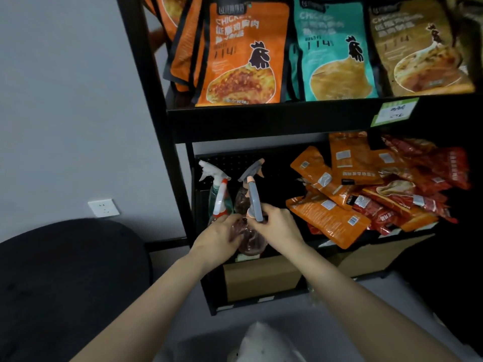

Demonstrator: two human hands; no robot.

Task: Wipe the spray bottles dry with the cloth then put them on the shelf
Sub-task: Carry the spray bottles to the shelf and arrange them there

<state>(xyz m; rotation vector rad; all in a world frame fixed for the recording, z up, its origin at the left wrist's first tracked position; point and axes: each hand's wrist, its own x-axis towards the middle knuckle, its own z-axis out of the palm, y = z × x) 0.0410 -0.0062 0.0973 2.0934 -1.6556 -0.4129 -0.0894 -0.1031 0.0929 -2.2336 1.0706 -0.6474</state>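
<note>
Both my hands hold a brown-tinted clear spray bottle (249,242) at the front left of the black shelf's (277,176) lower level. My left hand (218,240) grips its body. My right hand (278,226) grips the bottle's grey spray head (254,202). Right behind it on the shelf stand a green bottle with a white and red trigger (218,190) and what looks like another brown bottle with a grey head (241,201). A white cloth (261,340) lies low in view, near my body, and neither hand touches it.
Orange and red snack packs (366,194) are heaped on the right of the same level. Large chicken snack bags (243,56) fill the level above. Cardboard boxes (261,280) sit below. A black chair (65,288) is at the left, under a wall socket (103,207).
</note>
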